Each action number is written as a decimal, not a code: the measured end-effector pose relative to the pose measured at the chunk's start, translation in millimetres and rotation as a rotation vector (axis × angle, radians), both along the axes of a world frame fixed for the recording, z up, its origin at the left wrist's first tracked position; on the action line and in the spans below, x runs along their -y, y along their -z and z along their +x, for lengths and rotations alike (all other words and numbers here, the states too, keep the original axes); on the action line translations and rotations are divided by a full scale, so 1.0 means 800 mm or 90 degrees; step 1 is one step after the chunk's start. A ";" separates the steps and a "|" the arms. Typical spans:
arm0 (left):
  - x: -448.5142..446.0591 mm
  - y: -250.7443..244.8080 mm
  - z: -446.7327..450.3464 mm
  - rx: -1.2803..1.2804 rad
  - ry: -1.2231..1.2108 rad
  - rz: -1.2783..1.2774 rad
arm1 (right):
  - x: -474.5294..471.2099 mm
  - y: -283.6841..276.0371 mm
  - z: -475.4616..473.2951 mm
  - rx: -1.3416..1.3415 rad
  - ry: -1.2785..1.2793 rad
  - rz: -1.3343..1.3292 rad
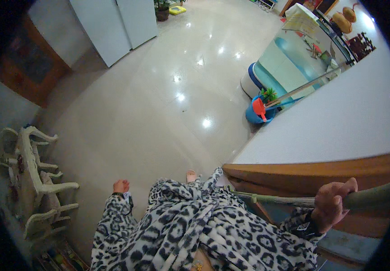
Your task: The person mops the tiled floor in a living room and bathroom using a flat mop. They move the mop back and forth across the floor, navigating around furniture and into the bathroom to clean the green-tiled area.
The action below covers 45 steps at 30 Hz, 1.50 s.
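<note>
My right hand (332, 205) is wrapped around a round grey-green pole (370, 196), which looks like a rail, at the lower right. Toward its far end the pole meets a thin brown post (262, 211). My left hand (121, 186) hangs beside my body over the floor, fingers curled, and no object shows in it. Both wrists carry dark bands with small printed tags. A leopard-print fleece robe (181, 223), tied with a belt, covers me. One pink slipper (191, 175) peeks out below its hem.
Glossy tiles (130, 128) cover the floor ahead. Cream carved-leg furniture (46, 186) stands left, near a wooden door (34, 64) and white cabinet (113, 27). A blue bucket (254, 115) with a red dipper (259, 106) sits by a white wall (333, 118) edged with brown wood (310, 172).
</note>
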<state>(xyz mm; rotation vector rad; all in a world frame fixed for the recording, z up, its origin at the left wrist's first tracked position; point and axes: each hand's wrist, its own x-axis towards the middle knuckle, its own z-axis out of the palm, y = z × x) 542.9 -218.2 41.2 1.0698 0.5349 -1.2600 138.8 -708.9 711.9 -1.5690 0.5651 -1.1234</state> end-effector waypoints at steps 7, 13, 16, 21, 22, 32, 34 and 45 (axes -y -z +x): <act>-0.140 0.014 -0.056 -0.298 -0.120 0.061 | 0.000 0.008 0.031 -0.102 0.098 -0.047; -0.134 0.027 0.024 0.078 0.114 -0.182 | -0.007 0.005 0.052 -0.165 0.223 -0.076; -0.062 0.054 0.115 -0.074 -0.079 0.022 | -0.006 -0.007 0.058 -0.205 0.222 -0.111; 0.163 0.007 0.220 0.069 -0.018 0.071 | -0.002 -0.033 0.068 -0.192 0.246 -0.150; 0.212 -0.020 0.221 0.127 0.010 0.086 | -0.002 -0.035 0.069 -0.167 0.193 -0.169; 0.363 -0.163 0.133 0.142 0.200 -0.020 | 0.026 -0.056 0.067 -0.131 -0.154 -0.238; 0.312 -0.127 0.141 0.103 0.278 0.065 | 0.035 -0.078 0.069 -0.130 -0.264 -0.153; 0.123 -0.026 0.127 -0.161 -0.016 0.292 | 0.051 -0.087 0.132 0.098 -0.694 -0.159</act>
